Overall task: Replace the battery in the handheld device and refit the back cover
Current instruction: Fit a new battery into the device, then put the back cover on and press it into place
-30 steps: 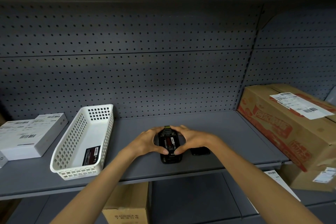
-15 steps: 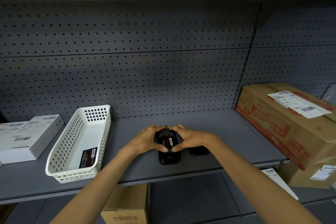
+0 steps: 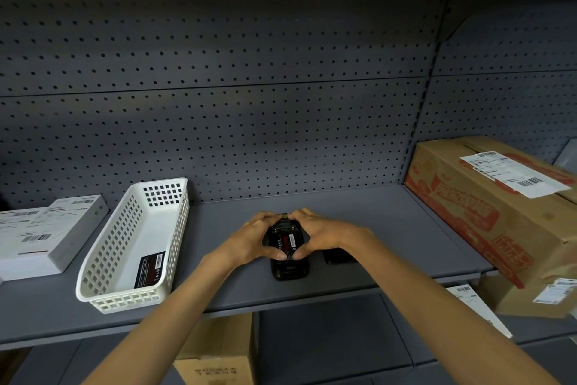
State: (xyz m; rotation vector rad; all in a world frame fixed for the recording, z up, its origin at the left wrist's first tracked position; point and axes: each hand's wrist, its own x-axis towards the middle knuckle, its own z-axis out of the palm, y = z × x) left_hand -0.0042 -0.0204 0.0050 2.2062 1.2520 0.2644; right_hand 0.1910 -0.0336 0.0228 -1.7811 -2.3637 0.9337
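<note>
So you're standing at the grey shelf (image 3: 359, 228) with both hands wrapped around the handheld device (image 3: 288, 255), which is lying back-side up near the front edge, right in the middle. Your left hand (image 3: 249, 239) is cupping its left side and your right hand (image 3: 321, 233) is cupping the right, fingers curling over the top end and both thumbs pressing down on the battery (image 3: 285, 242) sitting in the open compartment, so each grip is closed on the device. The battery is showing its red and black label, and the lower end of the device is sticking out toward you past your thumbs. The back cover (image 3: 338, 256), a dark flat piece, is lying on the shelf just beside the device, partly hidden under your right wrist. Off to the left, a white basket (image 3: 103, 259) is holding another battery pack (image 3: 149, 270) flat at its near end, with a white box (image 3: 46, 238) further left. A big cardboard carton (image 3: 499, 213) is sitting at the right end.
</note>
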